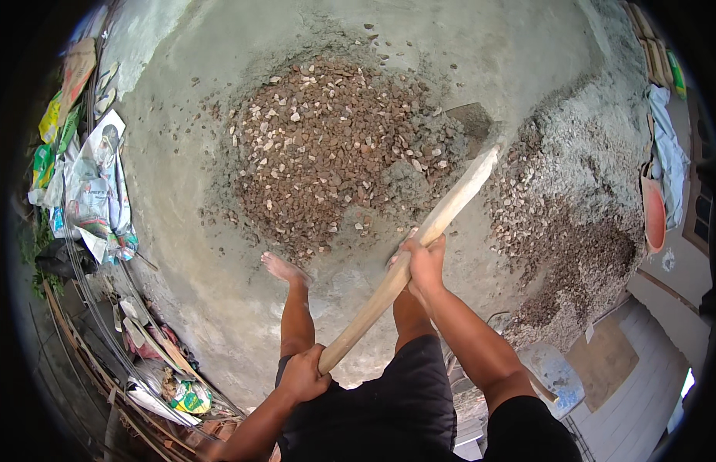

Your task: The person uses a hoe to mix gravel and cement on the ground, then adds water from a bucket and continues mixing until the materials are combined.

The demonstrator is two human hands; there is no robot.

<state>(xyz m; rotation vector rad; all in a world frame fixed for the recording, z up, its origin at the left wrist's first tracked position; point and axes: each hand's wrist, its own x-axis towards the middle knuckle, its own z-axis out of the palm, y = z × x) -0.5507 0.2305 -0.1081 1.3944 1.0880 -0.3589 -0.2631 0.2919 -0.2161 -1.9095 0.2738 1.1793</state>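
Over the concrete floor, my left hand clamps the end of the wooden handle, my right hand wraps it midway, and the blade sits in the gravel pile.

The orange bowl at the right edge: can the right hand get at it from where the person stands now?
Probably not. The right hand grips the wooden handle, the left hand grips its end, and the orange bowl lies beyond the gravel heap, well past that arm's stretch.
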